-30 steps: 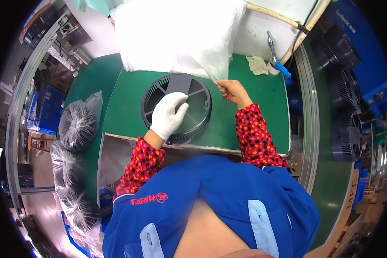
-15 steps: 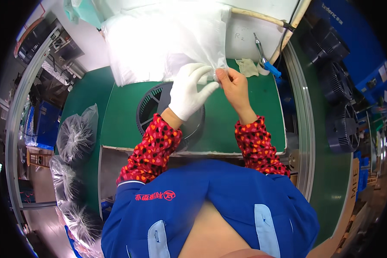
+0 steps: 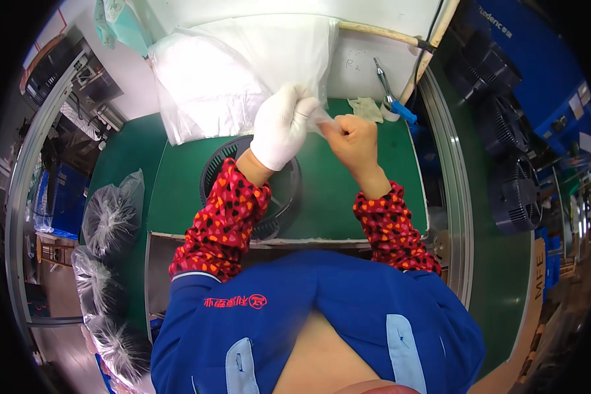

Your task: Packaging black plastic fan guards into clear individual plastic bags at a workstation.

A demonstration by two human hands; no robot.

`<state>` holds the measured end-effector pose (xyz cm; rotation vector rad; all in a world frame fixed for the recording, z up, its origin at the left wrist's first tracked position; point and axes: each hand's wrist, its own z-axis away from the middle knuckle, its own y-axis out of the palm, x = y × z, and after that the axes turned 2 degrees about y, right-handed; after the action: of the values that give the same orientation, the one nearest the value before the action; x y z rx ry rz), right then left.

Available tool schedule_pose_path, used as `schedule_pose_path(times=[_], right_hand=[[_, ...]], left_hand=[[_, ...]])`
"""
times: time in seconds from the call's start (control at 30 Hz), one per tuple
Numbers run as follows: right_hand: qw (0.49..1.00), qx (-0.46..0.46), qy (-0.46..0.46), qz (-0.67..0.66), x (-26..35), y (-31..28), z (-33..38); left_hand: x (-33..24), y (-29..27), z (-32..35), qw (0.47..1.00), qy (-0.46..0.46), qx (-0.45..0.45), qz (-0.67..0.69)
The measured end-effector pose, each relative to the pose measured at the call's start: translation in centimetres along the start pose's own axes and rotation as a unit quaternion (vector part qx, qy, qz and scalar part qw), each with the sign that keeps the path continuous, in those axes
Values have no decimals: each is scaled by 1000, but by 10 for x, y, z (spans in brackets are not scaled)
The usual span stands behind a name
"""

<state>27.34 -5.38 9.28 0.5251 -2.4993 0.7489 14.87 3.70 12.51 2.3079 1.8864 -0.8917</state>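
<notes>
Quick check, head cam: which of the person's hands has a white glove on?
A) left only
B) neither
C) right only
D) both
A: the left hand wears a white glove, while the right hand is bare; both pinch the edge of the clear plastic bag above the round black fan grille.

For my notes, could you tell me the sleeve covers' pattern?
Red sleeve covers with small heart-like spots; head view.

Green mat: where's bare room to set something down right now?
Bare green mat lies left of the round black grille, and a wider patch right of it, under the bare right hand. The back edge is crowded: the clear plastic bag pinched by both hands, gloved left hand, a crumpled glove and a blue-handled tool.
</notes>
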Motion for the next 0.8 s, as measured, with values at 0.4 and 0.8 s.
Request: schedule_pose_path(times=[0.4,0.8], right_hand=[[987,-105,-83,85,3,-31,11],[657,32,286,-697,-54,-12,-25]], left_hand=[[102,-128,-20,889,-83,-230,-387],[160,-226,90,794,-337,127,-489]])
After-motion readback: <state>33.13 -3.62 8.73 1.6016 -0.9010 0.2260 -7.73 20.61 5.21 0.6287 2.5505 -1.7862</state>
